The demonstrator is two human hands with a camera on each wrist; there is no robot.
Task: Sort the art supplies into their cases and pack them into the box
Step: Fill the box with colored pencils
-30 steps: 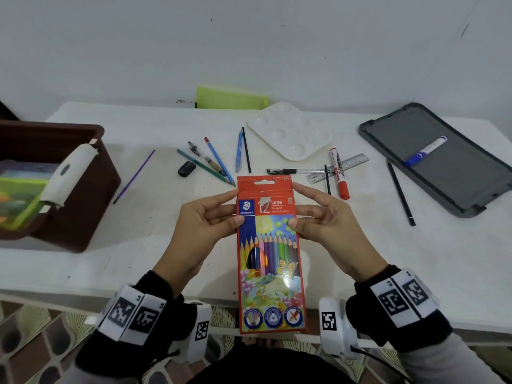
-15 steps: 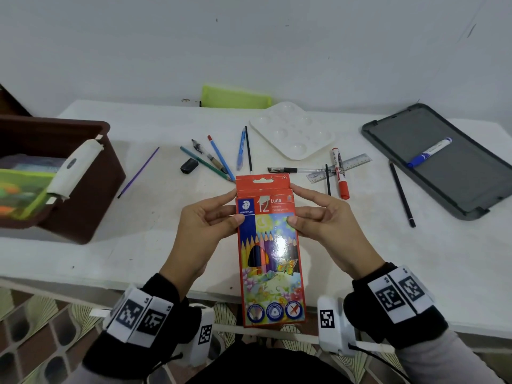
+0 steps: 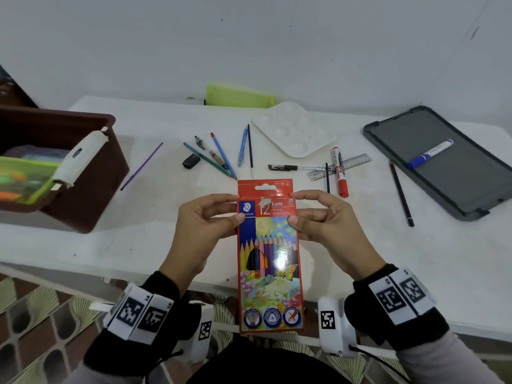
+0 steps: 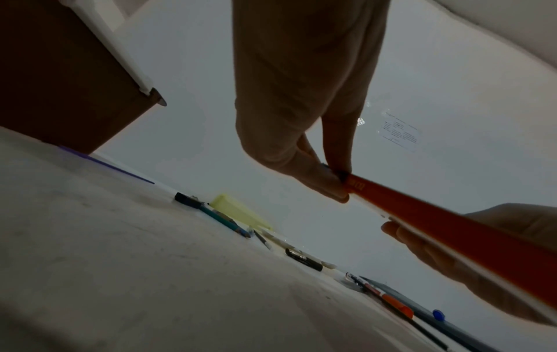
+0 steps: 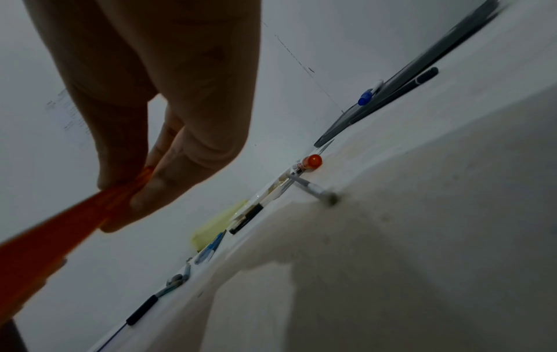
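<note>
Right index finger now curled onto the top flap; coloured-pencil box (image 3: 268, 253) pinched near its top by left hand (image 3: 203, 228) and right hand (image 3: 327, 221) above the desk's (image 3: 144, 239) front edge; risk: flap opens, pencils spill.

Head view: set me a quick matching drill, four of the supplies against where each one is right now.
Things:
1. coloured pencil box
2. blue marker
3. red marker
4. green pouch

Places:
A. lying across the ruler
B. at the table's far edge by the wall
C. on the grey lid
D. held by the left hand and right hand

Pairs: 1-D, 2-C, 3-A, 4-B
</note>
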